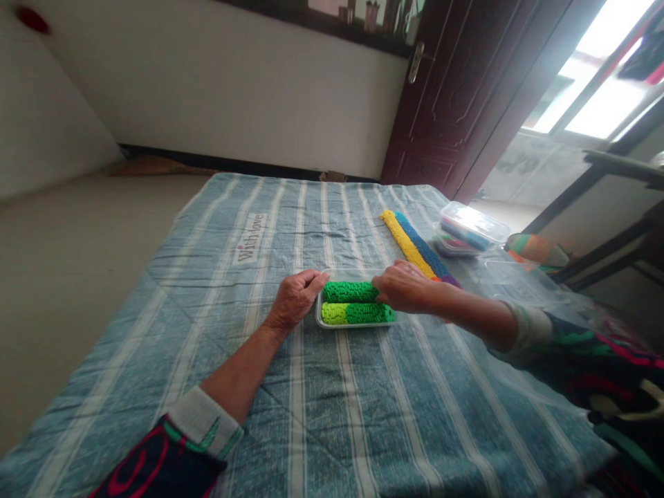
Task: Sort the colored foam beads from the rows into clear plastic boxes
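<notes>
**Both grips at the tray, two green rolls in the middle!**

From the head camera, we're looking straight down on the action. The left grip [295,299] is open, fingers stretched out and reaching just over the near corner of a clear plastic tray [353,325], with no hold on anything. The right grip [402,287] comes in from the other side with its fingers curled down onto the end of a bright green ridged roll [351,292]. It's touching, but whether it's truly clenched on the roll, I can't tell from here.

That roll lies in the tray between the two grips, and right beside it sits a second one, a lime-and-green roll [357,313]. Two rolls, lying lengthwise and side by side, and they seem to be laid that way because they nearly fill the tray. Both look like modelling clay.

Just beyond the right grip, a yellow strip [407,242] and a blue strip [425,252] lie edge to edge, apparently lined up to match. Farther past that grip, two clear boxes [469,228] sit overlapping. Everything rests on a blue-striped cover [332,429], and two knit cuffs, left [205,422] and right [529,330], frame the scene!
</notes>
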A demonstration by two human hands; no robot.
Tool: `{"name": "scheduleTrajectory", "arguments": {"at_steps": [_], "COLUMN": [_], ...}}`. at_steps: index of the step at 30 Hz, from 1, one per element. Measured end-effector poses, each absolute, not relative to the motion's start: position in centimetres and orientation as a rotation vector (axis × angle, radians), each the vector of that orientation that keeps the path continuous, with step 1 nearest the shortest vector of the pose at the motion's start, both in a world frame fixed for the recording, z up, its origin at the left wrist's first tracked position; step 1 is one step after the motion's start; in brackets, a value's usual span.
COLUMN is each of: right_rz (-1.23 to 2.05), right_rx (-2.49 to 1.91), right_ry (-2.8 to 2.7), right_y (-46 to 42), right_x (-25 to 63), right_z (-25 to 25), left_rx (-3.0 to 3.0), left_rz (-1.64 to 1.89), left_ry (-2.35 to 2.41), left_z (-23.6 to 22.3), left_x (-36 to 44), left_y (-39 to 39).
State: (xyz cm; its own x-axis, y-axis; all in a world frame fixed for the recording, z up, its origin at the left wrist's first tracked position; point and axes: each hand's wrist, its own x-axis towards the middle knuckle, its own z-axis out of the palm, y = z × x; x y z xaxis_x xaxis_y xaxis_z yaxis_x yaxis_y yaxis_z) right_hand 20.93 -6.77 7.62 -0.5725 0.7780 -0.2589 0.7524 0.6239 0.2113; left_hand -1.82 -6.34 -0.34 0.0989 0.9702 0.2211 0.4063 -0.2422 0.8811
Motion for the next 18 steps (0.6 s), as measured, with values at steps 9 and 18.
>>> {"name": "scheduleTrajectory", "arguments": {"at_steps": [9,18], "right_rz": [0.113,-0.038], "right_rx": [1.426,1.596], "right_ry": [2.512,2.509], "right_y": [-6.9,-6.9], "right_x": [21.2,21.1], "right_z": [6.5,6.3], "left_rx": [1.724,1.73], "left_rz": [1.106,1.101], "left_ry": [1.357,1.363], "left_z": [-0.6,-0.5], "left_x": [-1.9,-1.8], "left_y": [-6.2,-6.3]}}
